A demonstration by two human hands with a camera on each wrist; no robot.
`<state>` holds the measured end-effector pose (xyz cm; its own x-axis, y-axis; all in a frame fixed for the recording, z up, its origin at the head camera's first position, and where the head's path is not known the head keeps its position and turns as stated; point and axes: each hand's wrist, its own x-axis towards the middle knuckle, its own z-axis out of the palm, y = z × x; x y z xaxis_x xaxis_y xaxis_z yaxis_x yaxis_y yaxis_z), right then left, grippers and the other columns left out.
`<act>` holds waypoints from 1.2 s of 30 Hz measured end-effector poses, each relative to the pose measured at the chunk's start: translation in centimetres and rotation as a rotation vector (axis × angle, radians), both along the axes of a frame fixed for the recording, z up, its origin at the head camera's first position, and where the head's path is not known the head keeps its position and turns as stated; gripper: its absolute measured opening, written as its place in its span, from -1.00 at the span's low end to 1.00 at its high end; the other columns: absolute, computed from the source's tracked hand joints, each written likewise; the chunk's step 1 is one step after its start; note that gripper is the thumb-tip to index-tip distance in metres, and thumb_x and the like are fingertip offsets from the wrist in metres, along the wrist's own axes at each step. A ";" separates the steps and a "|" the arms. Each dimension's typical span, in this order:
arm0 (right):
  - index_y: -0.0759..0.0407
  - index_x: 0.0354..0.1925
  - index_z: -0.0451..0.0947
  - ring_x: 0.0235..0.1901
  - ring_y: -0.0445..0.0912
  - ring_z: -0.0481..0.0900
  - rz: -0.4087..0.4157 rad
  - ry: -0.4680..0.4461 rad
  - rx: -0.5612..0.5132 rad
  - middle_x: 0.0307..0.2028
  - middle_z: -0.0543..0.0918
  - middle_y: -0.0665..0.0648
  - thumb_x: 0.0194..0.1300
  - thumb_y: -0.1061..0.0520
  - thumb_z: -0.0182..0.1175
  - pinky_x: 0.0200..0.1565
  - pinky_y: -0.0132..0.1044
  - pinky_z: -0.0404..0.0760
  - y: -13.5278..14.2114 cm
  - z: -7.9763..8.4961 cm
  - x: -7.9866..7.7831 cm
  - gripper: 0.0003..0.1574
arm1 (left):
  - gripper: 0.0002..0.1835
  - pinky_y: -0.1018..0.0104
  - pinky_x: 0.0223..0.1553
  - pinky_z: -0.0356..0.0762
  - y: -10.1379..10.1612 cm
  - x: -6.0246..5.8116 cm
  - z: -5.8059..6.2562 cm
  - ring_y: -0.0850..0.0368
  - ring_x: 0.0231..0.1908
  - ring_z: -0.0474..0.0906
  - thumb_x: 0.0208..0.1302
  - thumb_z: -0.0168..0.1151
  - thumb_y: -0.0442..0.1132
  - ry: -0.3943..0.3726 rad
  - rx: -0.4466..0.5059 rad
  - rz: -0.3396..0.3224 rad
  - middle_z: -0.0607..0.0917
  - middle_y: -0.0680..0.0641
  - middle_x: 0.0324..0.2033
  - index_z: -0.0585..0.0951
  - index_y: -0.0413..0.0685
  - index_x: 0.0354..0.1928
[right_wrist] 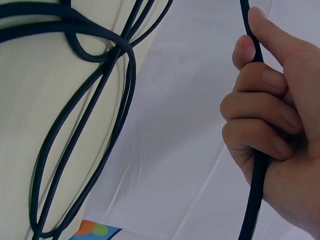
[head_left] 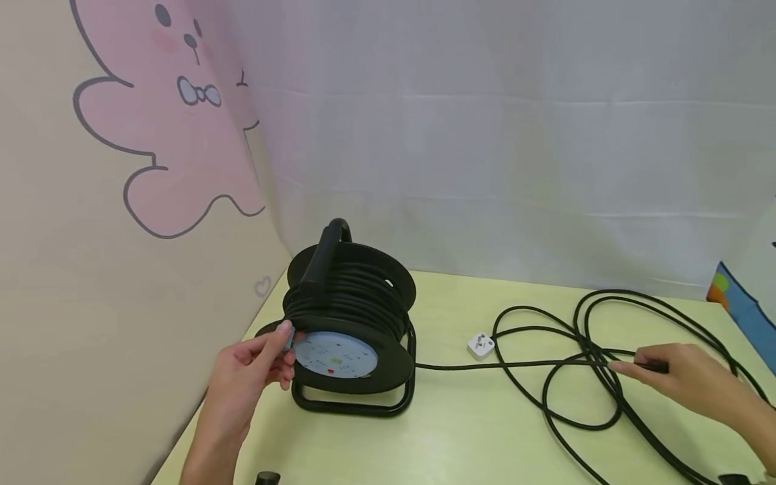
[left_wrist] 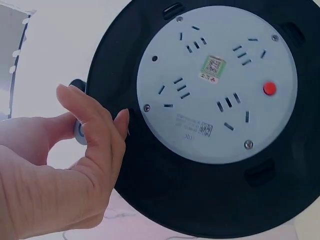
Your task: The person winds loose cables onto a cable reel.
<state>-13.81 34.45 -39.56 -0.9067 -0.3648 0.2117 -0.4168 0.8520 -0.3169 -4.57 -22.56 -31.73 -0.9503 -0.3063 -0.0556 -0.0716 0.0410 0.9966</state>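
Four right fingers [right_wrist: 257,106], curled round black cable [right_wrist: 251,215]

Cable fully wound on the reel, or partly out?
Partly out: cable wraps the reel, but loose loops lie on the table, and the right hand grips a stretch.

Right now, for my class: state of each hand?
Left hand: closed, pinching the small knob at the edge of the reel.
Right hand: closed, holding the black cable.

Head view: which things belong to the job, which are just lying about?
Likely in use:
- black round cable reel
- small bluish knob in left hand
- long black cable in right hand
- white squarish plug

Just background:
- pink bear print
- blue printed patch
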 end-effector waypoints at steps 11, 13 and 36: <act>-0.06 -0.61 0.31 -0.67 -0.34 0.02 0.039 -0.121 -0.027 -0.69 0.10 -0.20 0.40 0.00 0.36 -0.58 -0.40 0.08 -2.2 0.1 -0.8 -0.47 | -0.54 0.32 -0.54 0.65 2.8 -0.1 0.4 0.09 -0.60 0.56 0.47 0.29 -0.03 0.043 0.011 -0.007 0.62 -0.11 -0.53 0.73 -0.42 -0.14; -0.06 -0.61 0.32 -0.66 -0.35 0.03 0.054 -0.132 -0.034 -0.68 0.11 -0.21 0.41 0.00 0.35 -0.58 -0.40 0.09 -2.6 0.2 -1.0 -0.48 | -0.56 0.32 -0.54 0.66 3.2 -0.2 0.4 0.10 -0.61 0.56 0.48 0.29 -0.04 0.053 0.013 -0.019 0.62 -0.12 -0.53 0.72 -0.42 -0.15; -0.20 -0.46 0.56 -0.66 -0.36 0.14 0.183 -0.055 -0.010 -0.66 0.33 -0.28 0.38 -0.09 0.37 -0.56 -0.41 0.21 -9.5 1.9 -2.6 -0.73 | -0.55 0.38 -0.56 0.64 8.9 -0.6 -2.1 0.16 -0.62 0.55 0.47 0.29 -0.04 0.056 0.139 -0.260 0.62 -0.11 -0.54 0.71 -0.43 -0.18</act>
<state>-16.43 24.99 -37.67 -0.8355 -0.5230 0.1685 -0.5466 0.7600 -0.3515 -5.20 -13.63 -33.78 -0.9987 -0.0453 -0.0254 -0.0214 -0.0864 0.9960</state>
